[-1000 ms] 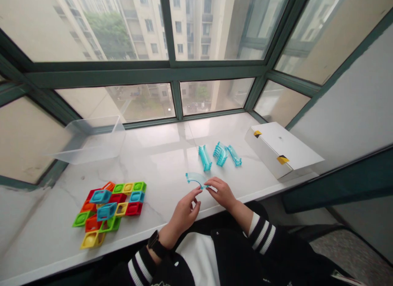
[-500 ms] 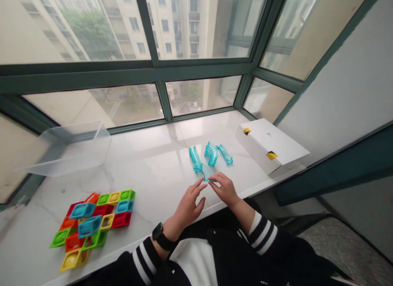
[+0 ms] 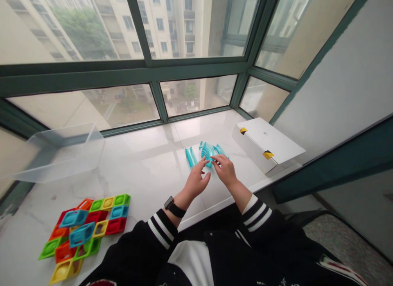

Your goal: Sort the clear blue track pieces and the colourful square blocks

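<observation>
My right hand (image 3: 226, 170) pinches a clear turquoise plastic piece (image 3: 209, 162) between thumb and fingertips. It looks like a curved track section, though the fingers cover part of it. My left hand (image 3: 196, 180) has its fingertips at the near side of that piece, its thumb standing apart from them. Just beyond my fingers is a ribbed, bent turquoise piece (image 3: 205, 148), overlapping the held one in view. A straight turquoise piece (image 3: 190, 156) lies left of it, and another (image 3: 219, 149) lies to the right, partly behind my right hand.
On the left of the white countertop (image 3: 147, 163) are stacked colourful plastic blocks (image 3: 81, 233). Behind them stands a clear plastic bin (image 3: 66, 155). A white box (image 3: 270, 140) with yellow-black tabs sits at the right, near the wall. Window frames (image 3: 196, 71) border the far edge.
Both hands have moved forward, away from my body, bringing the turquoise piece over the bent one. The camera view has shifted slightly; the blocks, bin and box stay in place.
</observation>
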`<state>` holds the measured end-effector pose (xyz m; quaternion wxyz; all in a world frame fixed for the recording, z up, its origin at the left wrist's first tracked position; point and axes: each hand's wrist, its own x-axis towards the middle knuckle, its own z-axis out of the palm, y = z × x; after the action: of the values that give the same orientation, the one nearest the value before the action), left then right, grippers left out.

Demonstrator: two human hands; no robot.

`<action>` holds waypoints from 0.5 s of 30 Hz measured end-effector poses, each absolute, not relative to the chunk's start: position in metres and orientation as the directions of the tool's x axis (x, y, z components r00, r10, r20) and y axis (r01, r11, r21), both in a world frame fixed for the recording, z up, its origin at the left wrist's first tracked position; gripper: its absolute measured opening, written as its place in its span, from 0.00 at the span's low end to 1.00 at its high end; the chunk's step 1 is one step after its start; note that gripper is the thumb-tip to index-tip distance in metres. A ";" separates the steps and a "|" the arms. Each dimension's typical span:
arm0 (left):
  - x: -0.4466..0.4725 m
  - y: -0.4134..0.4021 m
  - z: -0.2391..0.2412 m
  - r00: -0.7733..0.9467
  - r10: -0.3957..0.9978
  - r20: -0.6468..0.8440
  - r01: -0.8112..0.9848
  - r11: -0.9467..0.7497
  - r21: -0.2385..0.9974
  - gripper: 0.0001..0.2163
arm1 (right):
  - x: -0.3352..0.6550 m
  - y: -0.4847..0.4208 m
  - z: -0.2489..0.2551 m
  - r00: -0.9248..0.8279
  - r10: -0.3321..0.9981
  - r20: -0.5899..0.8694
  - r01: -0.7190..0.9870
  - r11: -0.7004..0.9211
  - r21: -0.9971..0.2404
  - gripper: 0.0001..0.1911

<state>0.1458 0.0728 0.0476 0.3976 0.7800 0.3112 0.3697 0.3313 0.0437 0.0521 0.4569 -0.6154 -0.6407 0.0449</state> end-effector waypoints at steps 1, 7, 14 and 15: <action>0.151 0.077 0.046 0.532 0.782 0.326 0.188 -0.484 0.855 0.25 | 0.335 0.046 0.052 0.180 0.829 0.529 0.754 0.228 -0.615 0.13; 0.173 0.094 0.037 0.530 0.779 0.336 0.215 -0.507 0.835 0.26 | 0.347 0.060 0.046 0.211 0.826 0.523 0.778 0.182 -0.601 0.12; 0.180 0.100 0.026 0.535 0.778 0.330 0.231 -0.510 0.829 0.27 | 0.348 0.068 0.037 0.216 0.829 0.515 0.780 0.171 -0.602 0.12; 0.180 0.101 0.025 0.536 0.777 0.331 0.227 -0.510 0.830 0.28 | 0.348 0.068 0.036 0.215 0.830 0.515 0.781 0.171 -0.601 0.12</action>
<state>0.1799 0.1006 0.0245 0.3797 0.7897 0.3178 0.3622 0.3480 0.0682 0.0357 0.4402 -0.6431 -0.6260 0.0279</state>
